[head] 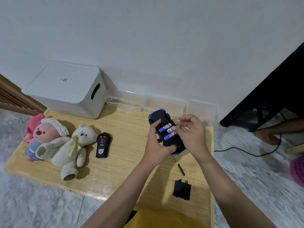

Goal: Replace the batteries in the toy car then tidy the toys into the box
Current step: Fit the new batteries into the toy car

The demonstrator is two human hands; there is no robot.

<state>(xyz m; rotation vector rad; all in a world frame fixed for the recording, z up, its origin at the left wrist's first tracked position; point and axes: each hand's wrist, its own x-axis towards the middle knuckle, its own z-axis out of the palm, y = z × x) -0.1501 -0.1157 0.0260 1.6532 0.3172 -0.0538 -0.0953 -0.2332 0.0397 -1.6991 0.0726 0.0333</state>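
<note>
Toy car (166, 129): blue, held belly-up above the counter (125, 155) so its open battery bay faces the person. Batteries (167, 131): three show in the bay, blue and white, lying side by side.

Left hand (156, 143): curled round the car's near end and side, steadying it.

Right hand (190, 134): fingertips pinched at the middle battery's end, probably seating or lifting it; which, cannot be told.

Battery cover (181, 190): black, lying off the car near the counter's front edge, set aside for refitting.

Screwdriver (179, 167): just beyond the cover, within reach.

Remote (103, 145), white bear (72, 148), pink plush (44, 135): laid out left, awaiting tidying.

Box (69, 89): white, lidded, at the counter's back left.
</note>
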